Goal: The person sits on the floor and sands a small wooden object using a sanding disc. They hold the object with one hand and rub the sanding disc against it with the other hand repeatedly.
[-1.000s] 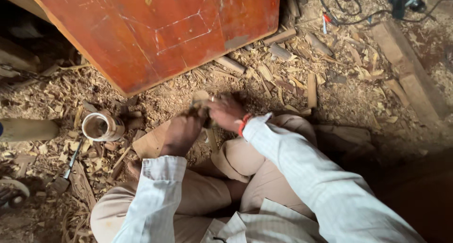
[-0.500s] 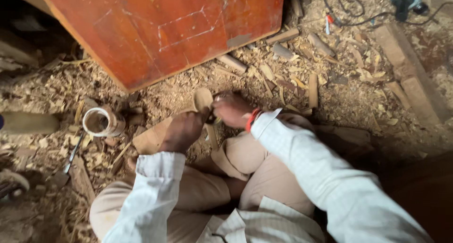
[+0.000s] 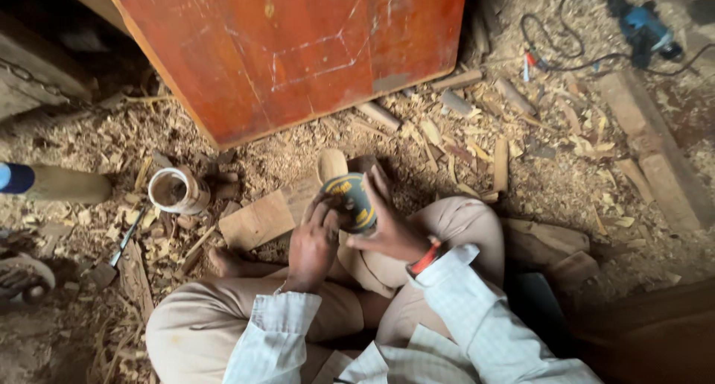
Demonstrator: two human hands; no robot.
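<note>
Both hands, left hand [image 3: 313, 246] and right hand [image 3: 389, 231], have drawn nearer, grip now pinching what seems a tape measure [image 3: 350, 200].

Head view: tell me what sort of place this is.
Most likely a woodworking shop. Pale wood shavings and offcuts cover the floor, a large red-brown wooden panel stands marked with scribed lines, and a blue corded power tool lies nearby.

I see a tape measure [image 3: 350, 200] with a smooth black and yellow plastic case. The red board [image 3: 298, 49] is wood with a glossy, scratched finish. Rough, matt wood shavings [image 3: 462, 131] cover the floor [image 3: 566, 153]. My sleeves [image 3: 484, 324] are soft checked cloth.
</note>
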